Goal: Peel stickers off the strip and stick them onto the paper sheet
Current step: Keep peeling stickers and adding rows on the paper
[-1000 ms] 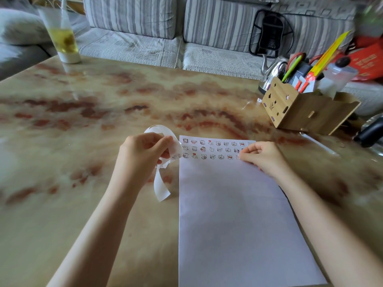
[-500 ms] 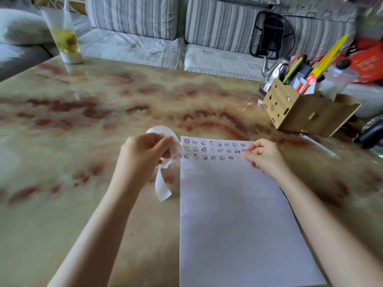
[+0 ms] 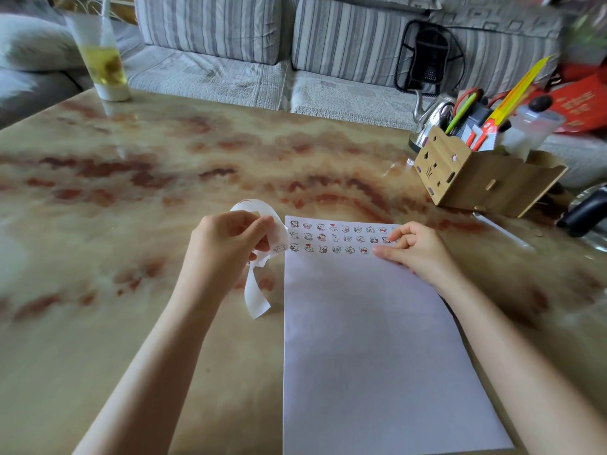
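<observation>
A white paper sheet [image 3: 371, 339] lies on the marble table in front of me, with three rows of small cartoon stickers [image 3: 335, 238] along its top edge. My left hand [image 3: 226, 247] hovers just left of the sheet's top corner and pinches the curled white sticker strip [image 3: 256, 290], whose loose end hangs down to the table. My right hand [image 3: 417, 251] rests on the sheet at the right end of the sticker rows. Its fingers are relaxed, and one straight fingertip presses the paper at the end of the third row.
A wooden organizer [image 3: 483, 178] holding pens, scissors and a yellow ruler stands at the right. Behind it is a metal kettle [image 3: 430, 116], and a black handle [image 3: 584, 211] lies at the far right. A cup of yellow drink [image 3: 105, 67] stands far left. A striped sofa [image 3: 295, 44] runs behind the table.
My right hand's fingers have loosened and one fingertip has slid to the end of the third sticker row. My left hand still holds the strip in the same place.
</observation>
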Tool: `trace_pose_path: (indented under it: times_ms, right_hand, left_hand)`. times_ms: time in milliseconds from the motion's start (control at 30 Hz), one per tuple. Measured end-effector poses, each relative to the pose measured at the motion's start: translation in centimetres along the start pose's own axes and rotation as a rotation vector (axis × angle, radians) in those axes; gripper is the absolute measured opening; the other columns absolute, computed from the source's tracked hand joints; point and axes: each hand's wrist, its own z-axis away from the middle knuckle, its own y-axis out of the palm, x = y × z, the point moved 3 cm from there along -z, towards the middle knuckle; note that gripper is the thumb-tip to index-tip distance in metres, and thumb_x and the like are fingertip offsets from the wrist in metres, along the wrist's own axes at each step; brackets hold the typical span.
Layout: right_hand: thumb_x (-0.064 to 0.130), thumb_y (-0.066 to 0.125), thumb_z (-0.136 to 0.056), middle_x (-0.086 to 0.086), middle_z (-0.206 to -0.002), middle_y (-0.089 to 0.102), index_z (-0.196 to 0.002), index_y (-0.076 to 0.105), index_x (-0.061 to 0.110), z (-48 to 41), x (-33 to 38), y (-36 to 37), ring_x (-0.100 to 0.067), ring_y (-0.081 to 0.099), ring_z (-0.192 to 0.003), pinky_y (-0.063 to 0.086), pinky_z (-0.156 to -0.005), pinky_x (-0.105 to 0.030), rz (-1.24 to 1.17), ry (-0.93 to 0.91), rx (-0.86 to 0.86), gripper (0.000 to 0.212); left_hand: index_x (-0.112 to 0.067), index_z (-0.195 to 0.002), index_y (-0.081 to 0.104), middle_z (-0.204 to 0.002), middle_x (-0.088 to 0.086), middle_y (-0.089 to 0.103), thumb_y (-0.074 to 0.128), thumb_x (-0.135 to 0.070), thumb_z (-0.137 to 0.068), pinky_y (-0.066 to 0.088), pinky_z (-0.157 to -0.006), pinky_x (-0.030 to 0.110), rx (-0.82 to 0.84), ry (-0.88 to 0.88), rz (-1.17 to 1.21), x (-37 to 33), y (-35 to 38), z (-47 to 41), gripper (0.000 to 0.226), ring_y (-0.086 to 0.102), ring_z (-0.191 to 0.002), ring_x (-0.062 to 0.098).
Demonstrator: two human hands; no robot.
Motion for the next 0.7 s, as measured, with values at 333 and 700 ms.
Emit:
trace_pose_path:
  times_ms: [333, 700]
  right_hand:
    - [0.029, 0.08, -0.075, 0.002, -0.061, 0.05, -0.083, 0.052, 0.015, -0.3, 0.0, 0.6, -0.004, 0.047, -0.049, 0.035, -0.048, -0.018, -0.009, 0.012, -0.047, 0.032]
    - [0.02, 0.068, -0.087, 0.004, -0.058, 0.058, -0.081, 0.054, 0.017, 0.2, 0.5, 0.6, 0.002, 0.048, -0.042, 0.036, -0.057, -0.026, -0.017, -0.055, -0.07, 0.015]
  left_hand:
    - [-0.017, -0.073, 0.075, -0.067, -0.001, 0.073, 0.062, -0.025, -0.086, 0.057, -0.078, 0.042, 0.005, 0.0, 0.01, 0.0, -0.2, 0.0, 0.02, 0.069, -0.074, 0.025]
    - [-0.016, -0.074, 0.074, -0.067, -0.001, 0.073, 0.061, -0.024, -0.087, 0.057, -0.068, 0.031, -0.004, 0.012, 0.049, 0.1, -0.2, -0.1, 0.02, 0.069, -0.07, 0.02]
